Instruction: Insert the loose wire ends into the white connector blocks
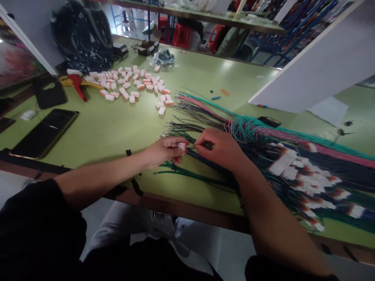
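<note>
Between the thumb and fingers of my left hand (165, 151) is a small white connector housing (182, 147). My right hand (215, 146) pinches a thin wire (191, 147) just to the right of that housing, its end close to it. Whether the wire tip is inside the housing, I cannot tell. Beneath and around both hands lie bundles of dark and green wires (193, 177) with bare metal terminals at their left ends. Teal and pink wires (249, 127) run off to the right behind my right hand.
Loose white-and-orange housings (125, 82) are spread at the back left. Wires with housings fitted (304, 175) are piled at right. A phone (43, 132), red-and-yellow pliers (77, 84) and a dark patterned bag (82, 37) are on the left. A white panel (316, 58) slants at right.
</note>
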Demonstrator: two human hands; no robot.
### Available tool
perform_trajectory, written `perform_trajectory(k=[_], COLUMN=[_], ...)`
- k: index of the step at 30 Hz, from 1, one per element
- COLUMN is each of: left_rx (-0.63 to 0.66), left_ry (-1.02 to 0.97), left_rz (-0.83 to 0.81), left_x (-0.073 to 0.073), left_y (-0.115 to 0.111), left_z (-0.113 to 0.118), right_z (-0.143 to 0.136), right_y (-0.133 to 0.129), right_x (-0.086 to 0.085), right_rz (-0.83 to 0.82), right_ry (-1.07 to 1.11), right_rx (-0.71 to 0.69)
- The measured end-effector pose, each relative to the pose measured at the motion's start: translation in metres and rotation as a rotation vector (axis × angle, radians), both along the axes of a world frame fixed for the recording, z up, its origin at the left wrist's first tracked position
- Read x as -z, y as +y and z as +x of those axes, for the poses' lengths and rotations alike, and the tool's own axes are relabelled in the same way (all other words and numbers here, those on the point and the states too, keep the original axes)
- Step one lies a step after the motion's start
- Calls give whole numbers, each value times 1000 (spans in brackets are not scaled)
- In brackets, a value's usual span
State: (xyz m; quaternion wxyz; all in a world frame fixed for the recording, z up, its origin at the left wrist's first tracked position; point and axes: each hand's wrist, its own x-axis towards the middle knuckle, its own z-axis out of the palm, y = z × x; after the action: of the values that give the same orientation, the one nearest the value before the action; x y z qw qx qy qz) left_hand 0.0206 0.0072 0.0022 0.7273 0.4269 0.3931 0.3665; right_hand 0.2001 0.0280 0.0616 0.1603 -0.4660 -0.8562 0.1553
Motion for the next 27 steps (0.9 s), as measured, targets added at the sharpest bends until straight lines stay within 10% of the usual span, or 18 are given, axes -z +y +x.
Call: perform_trajectory(k=[27], left_rx=[-12], left_ry=[-63], left_rz=[8], left_x=[-2], left_y=[-1], left_z=[0], right_z=[-4], right_y=[-2], right_x=[9], right_rz=[225], right_ry=[-134], right_rx=[-75])
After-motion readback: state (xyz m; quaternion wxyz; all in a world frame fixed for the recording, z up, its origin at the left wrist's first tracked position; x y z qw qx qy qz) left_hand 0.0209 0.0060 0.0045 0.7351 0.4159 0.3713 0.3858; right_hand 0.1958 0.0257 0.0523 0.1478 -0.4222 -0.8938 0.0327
